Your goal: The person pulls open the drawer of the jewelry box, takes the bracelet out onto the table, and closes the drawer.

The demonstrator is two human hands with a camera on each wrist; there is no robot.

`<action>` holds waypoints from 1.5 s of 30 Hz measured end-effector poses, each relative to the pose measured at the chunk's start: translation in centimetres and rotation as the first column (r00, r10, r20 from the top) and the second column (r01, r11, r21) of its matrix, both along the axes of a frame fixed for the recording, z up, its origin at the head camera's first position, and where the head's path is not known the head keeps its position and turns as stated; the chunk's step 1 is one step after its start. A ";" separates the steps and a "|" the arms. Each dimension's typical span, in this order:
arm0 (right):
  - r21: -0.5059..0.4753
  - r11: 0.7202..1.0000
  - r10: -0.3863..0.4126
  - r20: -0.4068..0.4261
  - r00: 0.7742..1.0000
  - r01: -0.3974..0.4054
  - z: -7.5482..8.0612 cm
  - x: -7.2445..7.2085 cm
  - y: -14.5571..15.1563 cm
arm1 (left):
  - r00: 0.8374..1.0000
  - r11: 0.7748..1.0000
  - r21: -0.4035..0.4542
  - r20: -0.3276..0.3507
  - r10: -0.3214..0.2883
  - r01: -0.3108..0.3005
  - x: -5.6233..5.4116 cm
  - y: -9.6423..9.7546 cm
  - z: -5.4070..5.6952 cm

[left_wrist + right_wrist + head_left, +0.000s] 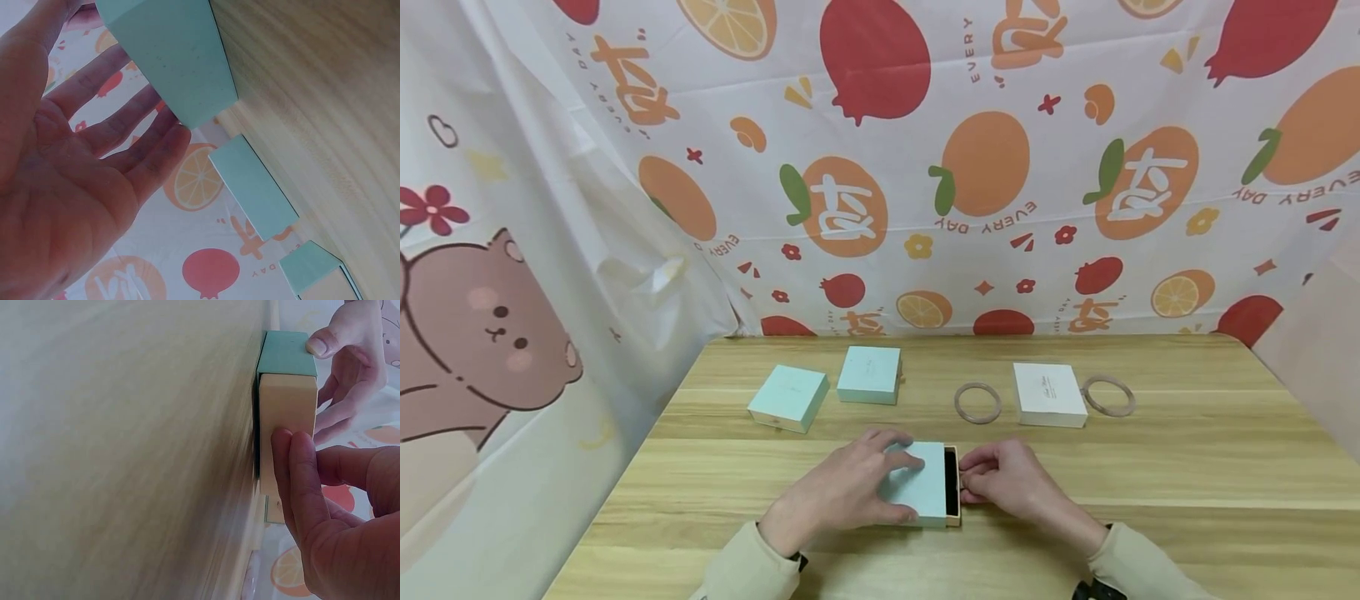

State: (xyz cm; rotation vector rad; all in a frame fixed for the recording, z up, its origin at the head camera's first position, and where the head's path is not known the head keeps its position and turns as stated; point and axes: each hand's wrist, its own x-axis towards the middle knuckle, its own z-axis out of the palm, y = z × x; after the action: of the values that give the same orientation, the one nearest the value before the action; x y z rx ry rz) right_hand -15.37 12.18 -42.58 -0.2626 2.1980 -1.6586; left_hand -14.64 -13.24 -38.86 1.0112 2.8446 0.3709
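Note:
A pale mint drawer box lies on the table between both hands, its inner drawer slid partway out at the right, showing a black inside. My left hand spans the box from the left, thumb at the near edge and fingers over the top and far edge. My right hand is at the drawer's outer end, thumb and fingertips pinched together there. In the right wrist view two fingers lie against the tan drawer front; whatever small pull they pinch is hidden behind them.
Two more mint boxes stand at the back left of the wooden table. Further right are a ring-shaped bangle, a white box and a second bangle. A fruit-printed curtain hangs behind the table.

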 end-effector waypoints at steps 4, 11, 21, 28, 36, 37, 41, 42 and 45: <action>0.007 1.000 -0.001 -0.007 1.000 0.001 0.0 0.0 -0.3 | 1.000 1.000 0.009 -0.002 -0.005 0.005 0.0 -0.1 0.0; -0.002 1.000 0.003 -0.017 1.000 -0.003 -0.1 0.0 -1.1 | 1.000 1.000 0.017 -0.019 -0.015 0.015 0.0 -0.2 0.0; -0.035 0.999 0.012 -0.004 1.000 -0.012 -0.1 -0.2 -1.3 | 0.999 1.000 0.001 -0.046 -0.024 0.024 -0.2 -0.1 0.0; -0.039 0.999 -0.021 0.011 1.000 0.021 0.5 -0.4 -1.2 | 0.999 0.999 0.049 -0.031 -0.012 0.014 -2.4 -0.6 -0.4; -0.019 0.999 -0.042 -0.017 0.999 0.042 1.1 -0.5 -0.8 | 0.999 0.996 0.092 0.030 0.014 -0.017 -6.7 -0.8 -0.4; -0.025 0.999 -0.035 -0.018 0.999 0.035 1.2 -0.5 -0.7 | 0.999 0.996 0.091 0.031 0.017 -0.020 -7.3 -0.8 -0.4; -0.039 0.999 -0.024 -0.012 1.000 0.023 1.2 -0.5 -0.7 | 0.998 0.994 0.099 0.046 0.038 -0.042 -9.0 -0.8 -0.4; -0.039 0.999 -0.025 -0.011 1.000 0.025 1.2 -0.5 -0.7 | 0.998 0.994 0.099 0.045 0.039 -0.043 -9.5 -0.8 -0.5; -0.031 0.999 -0.026 -0.013 1.000 0.026 1.2 -0.3 -0.7 | 0.998 0.994 0.101 0.045 0.046 -0.050 -10.6 -0.6 -0.5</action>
State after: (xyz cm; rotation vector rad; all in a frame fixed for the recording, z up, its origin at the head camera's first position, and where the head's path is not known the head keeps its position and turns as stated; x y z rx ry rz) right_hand -15.70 11.52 -41.41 -0.2557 2.1958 -1.7111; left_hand -25.20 -13.85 -39.36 0.9414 2.8420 0.5404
